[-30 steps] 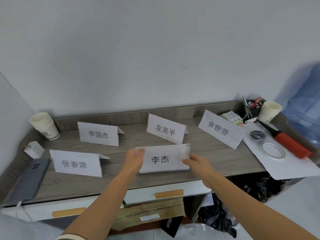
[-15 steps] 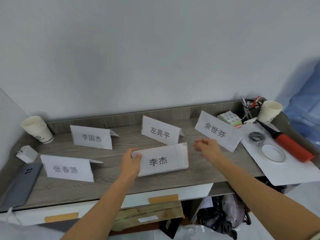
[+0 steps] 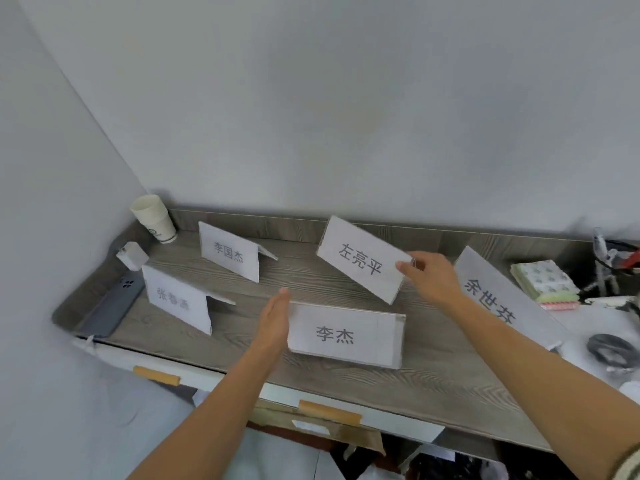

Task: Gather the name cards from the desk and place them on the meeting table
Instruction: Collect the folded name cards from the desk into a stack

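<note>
Gathering step, early. Left hand (image 3: 275, 322) has fingers straight, flat against the left end of the front card (image 3: 346, 336), the one at 6 o'clock on the desk (image 3: 433, 362). Thumb side is hidden behind the card, so can't tell if it's an actual pinch or just a brace. Card looks lifted or tipped toward the camera, not sure which.

Right hand (image 3: 433, 280) is on the right end of the middle card (image 3: 360, 259), at abt 12 o'clock from the front card. Thumb tip sits on the card's face at its right edge, other fingers behind; reads as a pinch closed on it. That card is tilted, right end lower.

3 more cards not touched: far-right card (image 3: 491, 296) at 3 o'clock just beside the right wrist, back-left card (image 3: 228, 256) at 10 o'clock, front-left card (image 3: 176, 297) at 9 o'clock. All 5 are on or over the desk, none at the meeting table (not in view).

Other stuff: paper cups (image 3: 154, 218) and charger (image 3: 133, 254) in the far-left corner, phone (image 3: 110, 306) at the left edge, sticky notes (image 3: 543, 284) far right.

Next, my guess: bring the middle card over to the front one, stack the 2 in one hand, free the other for the rest. Cards are folded paper tents, so light grip, don't crush the fold. Watch the far-right card when pulling the right arm back, easy to knock.
</note>
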`<state>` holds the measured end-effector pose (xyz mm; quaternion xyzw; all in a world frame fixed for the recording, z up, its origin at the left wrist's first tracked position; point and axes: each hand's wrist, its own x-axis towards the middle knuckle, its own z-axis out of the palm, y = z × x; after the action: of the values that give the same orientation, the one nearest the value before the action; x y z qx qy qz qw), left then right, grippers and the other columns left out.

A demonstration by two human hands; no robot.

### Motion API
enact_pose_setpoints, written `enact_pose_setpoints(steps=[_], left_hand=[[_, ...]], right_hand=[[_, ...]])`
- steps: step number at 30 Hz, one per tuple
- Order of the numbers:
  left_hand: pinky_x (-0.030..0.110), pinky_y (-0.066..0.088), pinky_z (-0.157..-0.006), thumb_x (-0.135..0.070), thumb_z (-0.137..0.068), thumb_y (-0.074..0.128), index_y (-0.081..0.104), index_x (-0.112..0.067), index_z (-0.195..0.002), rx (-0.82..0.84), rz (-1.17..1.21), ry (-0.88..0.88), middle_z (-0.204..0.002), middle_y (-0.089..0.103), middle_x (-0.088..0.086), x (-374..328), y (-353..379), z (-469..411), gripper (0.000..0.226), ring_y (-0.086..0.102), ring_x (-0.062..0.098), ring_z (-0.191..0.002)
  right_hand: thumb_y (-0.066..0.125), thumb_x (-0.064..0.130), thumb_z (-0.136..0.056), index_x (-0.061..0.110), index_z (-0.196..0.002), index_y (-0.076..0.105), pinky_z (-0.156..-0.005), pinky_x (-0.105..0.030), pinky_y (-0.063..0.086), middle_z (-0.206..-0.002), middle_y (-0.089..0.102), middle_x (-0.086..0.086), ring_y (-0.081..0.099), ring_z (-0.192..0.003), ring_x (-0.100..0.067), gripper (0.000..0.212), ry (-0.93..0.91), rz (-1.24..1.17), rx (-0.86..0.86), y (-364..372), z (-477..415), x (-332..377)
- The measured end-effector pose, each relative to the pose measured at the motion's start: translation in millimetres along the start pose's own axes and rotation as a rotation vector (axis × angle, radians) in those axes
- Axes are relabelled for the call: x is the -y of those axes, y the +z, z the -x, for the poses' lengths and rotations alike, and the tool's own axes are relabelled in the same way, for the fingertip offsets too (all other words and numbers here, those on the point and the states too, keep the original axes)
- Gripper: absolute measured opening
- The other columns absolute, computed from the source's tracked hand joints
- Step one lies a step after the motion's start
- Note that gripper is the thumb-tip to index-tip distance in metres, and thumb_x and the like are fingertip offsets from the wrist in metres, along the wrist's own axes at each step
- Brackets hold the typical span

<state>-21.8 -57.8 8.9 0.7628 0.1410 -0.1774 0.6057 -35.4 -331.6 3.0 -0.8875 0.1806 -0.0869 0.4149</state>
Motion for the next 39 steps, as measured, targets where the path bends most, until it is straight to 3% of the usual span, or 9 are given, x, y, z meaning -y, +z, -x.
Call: enact_pose_setpoints(steps=[3,9,16,21,24,28,30,33,39], left_hand=[[0.03,0.048,-0.074,-0.053,-0.099,0.02,0.049,-0.017,-0.129,0.006,0.108,-0.022,-0.116,0.061,0.014,-4.9,-3.8,2.8,0.055,0.062,0.021,-0.09],[0.046,0.053,-0.091,-0.066,-0.092,0.017,0.055,-0.016,-0.127,-0.017,0.148,-0.032,-0.109,0.071,0.012,-8.5,-8.0,4.2,0.072,0.068,0.028,-0.099],[0.031,0.049,-0.069,-0.054,-0.097,0.031,0.053,-0.02,-0.109,0.077,-0.015,-0.019,-0.098,0.065,0.009,-14.0,-2.4,-3.4,0.042,0.062,0.022,-0.086],[0.049,0.056,-0.083,-0.046,-0.095,0.046,0.057,-0.014,-0.1,0.082,-0.068,0.056,-0.105,0.066,0.019,-3.9,1.6,-13.7,0.034,0.067,0.031,-0.092],[0.049,0.058,-0.08,-0.048,-0.094,0.047,0.057,-0.015,-0.105,0.119,-0.071,0.069,-0.104,0.066,0.018,1.4,-0.4,-22.6,0.036,0.068,0.031,-0.091],[0.041,0.057,-0.068,-0.044,-0.095,0.047,0.055,-0.015,-0.115,0.137,-0.059,0.074,-0.099,0.064,0.013,6.1,-2.0,-29.8,0.037,0.065,0.027,-0.084],[0.034,0.052,-0.06,-0.041,-0.097,0.045,0.054,-0.013,-0.116,0.14,-0.055,0.086,-0.092,0.063,0.01,7.1,-1.2,-29.9,0.035,0.063,0.023,-0.077],[0.029,0.044,-0.054,-0.038,-0.098,0.044,0.053,-0.011,-0.116,0.133,-0.049,0.109,-0.084,0.06,0.006,7.5,0.5,-27.8,0.033,0.059,0.018,-0.071],[0.03,0.045,-0.054,-0.037,-0.098,0.046,0.054,-0.007,-0.116,0.166,0.006,0.088,-0.082,0.062,0.007,7.0,-0.8,-26.7,0.036,0.06,0.021,-0.07]], right_hand=[[0.061,0.025,-0.092,0.024,-0.105,0.073,-0.066,-0.029,0.042,-0.073,0.067,-0.001,0.053,-0.066,-0.013,0.017,-0.107,-0.27,0.077,-33.0,9.1,11.3],[0.063,0.02,-0.091,0.024,-0.106,0.073,-0.08,-0.019,0.052,-0.096,0.077,0.01,0.07,-0.09,-0.002,0.019,-0.212,-0.205,0.419,-35.5,51.2,26.1],[0.053,0.038,-0.095,0.031,-0.124,0.057,-0.09,-0.035,0.054,-0.116,0.067,0.01,0.063,-0.109,-0.01,0.03,-0.12,-0.053,0.397,8.5,70.7,-9.1],[0.045,0.052,-0.093,0.04,-0.135,0.041,-0.1,-0.034,0.045,-0.132,0.055,0.013,0.052,-0.122,-0.01,0.044,-0.066,0.016,0.428,13.4,81.3,-9.3],[0.056,0.049,-0.089,0.031,-0.137,0.048,-0.106,-0.032,0.036,-0.131,0.05,0.017,0.045,-0.123,-0.005,0.052,-0.003,0.006,0.151,-10.1,82.0,-12.7],[0.069,0.032,-0.085,0.014,-0.127,0.059,-0.098,-0.044,0.041,-0.129,0.061,-0.008,0.052,-0.121,-0.029,0.048,0.121,0.303,-0.45,-61.8,85.5,-36.5],[0.072,0.035,-0.081,0.01,-0.132,0.055,-0.097,-0.048,0.042,-0.134,0.058,-0.015,0.05,-0.122,-0.036,0.059,0.273,0.463,-0.434,-78.6,89.4,-57.3],[0.07,0.035,-0.082,0.011,-0.136,0.049,-0.088,-0.043,0.045,-0.132,0.059,-0.017,0.055,-0.118,-0.037,0.063,0.487,0.348,-0.314,-87.1,100.8,-77.4],[0.069,0.022,-0.085,0.008,-0.121,0.065,-0.076,-0.041,0.052,-0.096,0.07,-0.014,0.064,-0.084,-0.03,0.038,0.429,-0.008,-0.387,-91.7,104.3,-75.3]])
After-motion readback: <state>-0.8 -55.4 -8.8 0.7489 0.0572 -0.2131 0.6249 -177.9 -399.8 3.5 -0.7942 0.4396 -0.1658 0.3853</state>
